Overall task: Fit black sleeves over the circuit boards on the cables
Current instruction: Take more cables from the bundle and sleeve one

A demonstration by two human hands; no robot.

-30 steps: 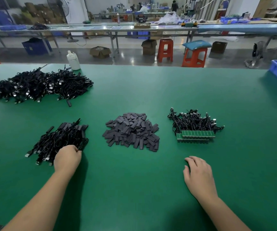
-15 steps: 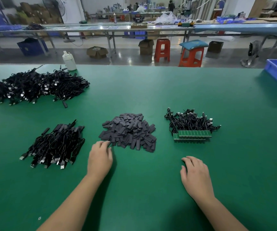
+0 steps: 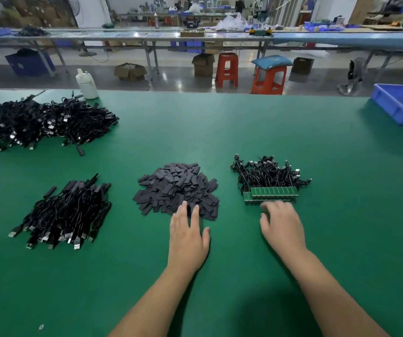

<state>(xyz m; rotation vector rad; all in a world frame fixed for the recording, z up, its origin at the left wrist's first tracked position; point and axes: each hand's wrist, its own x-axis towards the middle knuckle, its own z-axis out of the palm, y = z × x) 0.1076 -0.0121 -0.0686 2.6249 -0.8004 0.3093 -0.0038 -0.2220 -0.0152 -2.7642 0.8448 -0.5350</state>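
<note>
The green surface (image 3: 220, 132) carries four groups of parts. At the centre lies the pile of black sleeves (image 3: 177, 188), flat dark rectangles heaped loosely. At about three o'clock from that pile sits the bundle of cables with circuit boards (image 3: 268, 181): the black leads are tangled behind, and the green boards (image 3: 272, 192) are lined up side by side in a neat row along the near edge.

The left hand (image 3: 188, 235) lies palm down at six o'clock from the sleeve pile. Its fingers (image 3: 194, 212) are straight and slightly spread, the tips reaching onto the near edge of the sleeves; they curl around nothing. The right hand (image 3: 282, 226) sits at six o'clock from the row of boards, palm down, its fingertips just beside the boards. That hand is blurred, so whether the tips touch the boards cannot be told; the fingers look relaxed and apart, gripping nothing.

At nine o'clock from the sleeves rests a pile of black cables (image 3: 64, 212) with USB plugs pointing toward the near edge. At ten o'clock, well apart, spreads a larger heap of cables (image 3: 40, 125), with a white bottle (image 3: 86, 84) standing near it at the far edge. A blue bin (image 3: 402, 103) sits at two o'clock, at the right edge.
</note>
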